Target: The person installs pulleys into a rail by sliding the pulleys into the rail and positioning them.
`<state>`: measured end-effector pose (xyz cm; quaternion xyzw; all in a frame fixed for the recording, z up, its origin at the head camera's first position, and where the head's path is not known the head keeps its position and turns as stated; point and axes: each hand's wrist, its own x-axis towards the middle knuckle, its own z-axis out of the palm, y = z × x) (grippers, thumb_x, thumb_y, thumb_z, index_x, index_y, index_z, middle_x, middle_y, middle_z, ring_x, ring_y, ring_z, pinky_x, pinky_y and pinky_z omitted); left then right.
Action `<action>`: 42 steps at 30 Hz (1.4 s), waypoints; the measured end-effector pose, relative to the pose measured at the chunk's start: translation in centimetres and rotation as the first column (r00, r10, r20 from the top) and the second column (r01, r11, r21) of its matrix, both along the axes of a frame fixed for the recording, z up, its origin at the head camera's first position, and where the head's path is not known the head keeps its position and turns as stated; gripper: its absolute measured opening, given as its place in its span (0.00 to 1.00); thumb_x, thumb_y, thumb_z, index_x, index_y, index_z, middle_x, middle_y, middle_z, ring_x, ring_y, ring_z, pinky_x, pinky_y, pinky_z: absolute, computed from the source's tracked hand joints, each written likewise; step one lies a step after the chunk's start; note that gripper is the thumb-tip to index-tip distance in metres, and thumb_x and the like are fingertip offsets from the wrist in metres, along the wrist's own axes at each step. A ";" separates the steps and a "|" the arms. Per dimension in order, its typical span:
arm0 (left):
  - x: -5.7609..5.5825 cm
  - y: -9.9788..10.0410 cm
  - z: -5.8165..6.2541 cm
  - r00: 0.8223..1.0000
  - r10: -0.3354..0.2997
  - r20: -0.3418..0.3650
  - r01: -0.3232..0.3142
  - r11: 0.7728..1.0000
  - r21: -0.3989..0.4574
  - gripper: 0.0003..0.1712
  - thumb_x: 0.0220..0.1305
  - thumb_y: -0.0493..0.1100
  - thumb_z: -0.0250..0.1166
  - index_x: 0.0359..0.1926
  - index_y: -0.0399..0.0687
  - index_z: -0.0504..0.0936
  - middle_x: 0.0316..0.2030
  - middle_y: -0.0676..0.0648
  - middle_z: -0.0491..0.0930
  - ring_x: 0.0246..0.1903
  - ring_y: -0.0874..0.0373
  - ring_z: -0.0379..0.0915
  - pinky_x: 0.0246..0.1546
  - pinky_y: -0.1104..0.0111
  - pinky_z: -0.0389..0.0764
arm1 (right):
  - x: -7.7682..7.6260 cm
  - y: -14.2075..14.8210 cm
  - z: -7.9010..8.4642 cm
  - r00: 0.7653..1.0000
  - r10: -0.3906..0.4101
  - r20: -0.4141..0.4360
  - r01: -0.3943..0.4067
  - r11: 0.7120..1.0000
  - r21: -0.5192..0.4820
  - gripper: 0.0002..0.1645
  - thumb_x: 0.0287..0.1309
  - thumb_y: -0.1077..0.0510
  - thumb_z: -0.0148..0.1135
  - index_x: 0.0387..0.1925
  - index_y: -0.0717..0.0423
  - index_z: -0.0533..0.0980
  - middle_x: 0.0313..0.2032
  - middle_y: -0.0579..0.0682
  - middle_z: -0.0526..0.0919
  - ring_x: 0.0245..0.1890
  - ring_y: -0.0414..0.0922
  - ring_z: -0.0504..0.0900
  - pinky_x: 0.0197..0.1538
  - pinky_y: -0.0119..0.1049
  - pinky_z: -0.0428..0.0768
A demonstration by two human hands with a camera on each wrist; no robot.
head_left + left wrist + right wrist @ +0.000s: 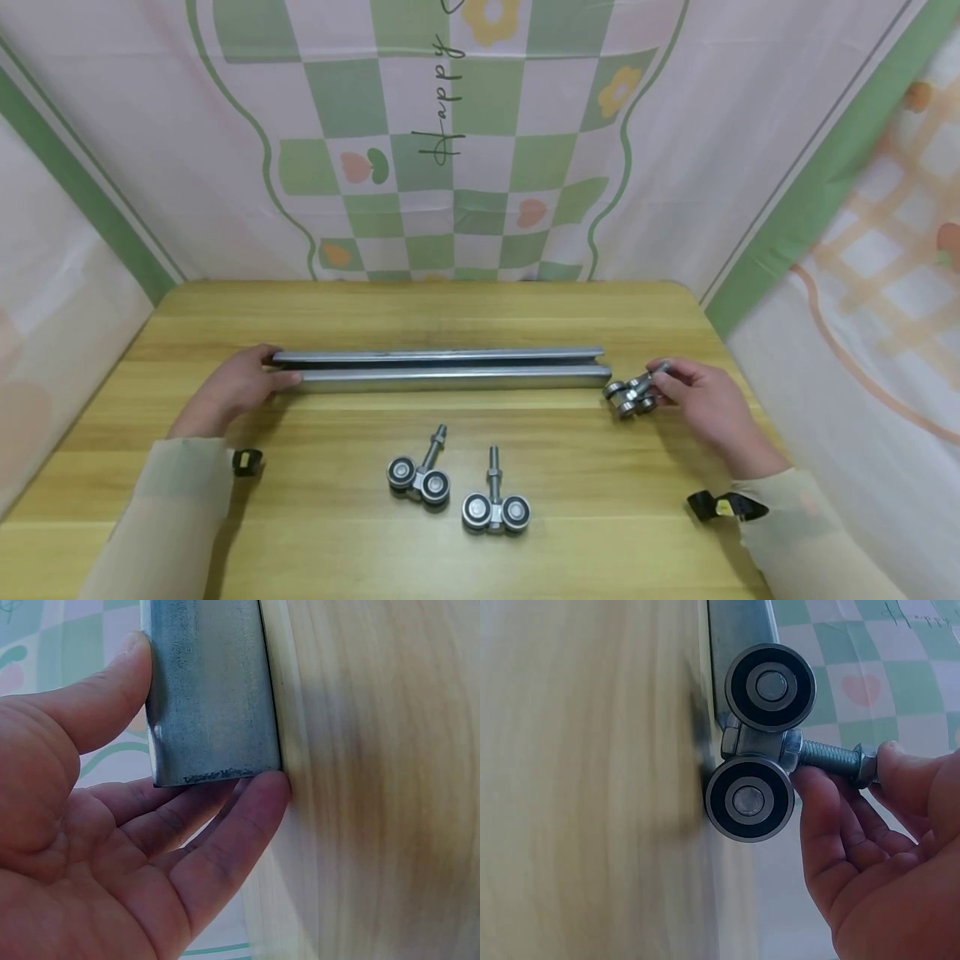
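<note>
A long metal channel rail (450, 377) lies across the table, its open slot facing up. My left hand (243, 387) grips the rail's left end, thumb on the near side. In the left wrist view, the thumb and fingers (232, 862) bracket the rail's end (210, 697). My right hand (708, 404) pinches the threaded bolt of a four-wheeled roller trolley (632, 397), its wheels close by the rail's right end. The right wrist view shows the thumb at the nut on the bolt (829, 756), and two wheels (771, 687) facing the camera.
Nearer to me on the wooden table (315, 542) rest two more roller trolleys, one with a slanted bolt (418, 473) and one with its bolt pointing away (495, 500). A printed cloth (420, 167) hangs behind the table, with more cloth at both sides.
</note>
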<state>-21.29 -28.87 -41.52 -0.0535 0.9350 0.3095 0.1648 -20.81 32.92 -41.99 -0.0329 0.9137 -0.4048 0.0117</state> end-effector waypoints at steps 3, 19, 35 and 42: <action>-0.1 0.0 -0.1 1.000 -0.005 -0.007 0.004 1.000 -0.005 0.52 0.68 0.62 0.61 0.74 0.27 0.52 0.68 0.22 0.54 0.65 0.23 0.50 0.61 0.34 0.54 | -0.3 0.4 -0.2 1.000 -0.005 -0.007 0.005 1.000 -0.017 0.22 0.75 0.52 0.52 0.57 0.66 0.76 0.42 0.60 0.85 0.37 0.49 0.85 0.40 0.39 0.84; 0.1 0.1 0.2 1.000 -0.015 -0.014 0.015 1.000 -0.007 0.51 0.69 0.61 0.61 0.73 0.26 0.52 0.68 0.21 0.55 0.64 0.23 0.52 0.61 0.34 0.56 | -2.1 3.6 -0.6 0.997 -0.080 -0.016 0.080 0.997 -0.002 0.28 0.76 0.47 0.50 0.61 0.66 0.74 0.47 0.63 0.83 0.39 0.44 0.85 0.41 0.32 0.82; 0.2 0.0 -0.1 1.000 0.002 -0.001 -0.002 1.000 0.003 0.52 0.69 0.61 0.61 0.74 0.27 0.51 0.68 0.21 0.55 0.64 0.24 0.53 0.61 0.33 0.55 | -2.6 4.4 0.1 0.990 -0.139 -0.035 0.140 0.989 0.048 0.26 0.76 0.50 0.50 0.61 0.66 0.73 0.49 0.65 0.82 0.39 0.46 0.82 0.40 0.32 0.81; 0.1 0.1 -0.1 1.000 0.009 -0.001 -0.009 1.000 0.013 0.51 0.69 0.60 0.61 0.74 0.27 0.51 0.68 0.22 0.54 0.64 0.24 0.52 0.61 0.33 0.54 | -2.6 3.9 0.4 0.990 -0.126 -0.057 0.131 0.986 0.107 0.25 0.76 0.49 0.50 0.60 0.65 0.75 0.50 0.64 0.81 0.43 0.54 0.79 0.40 0.37 0.79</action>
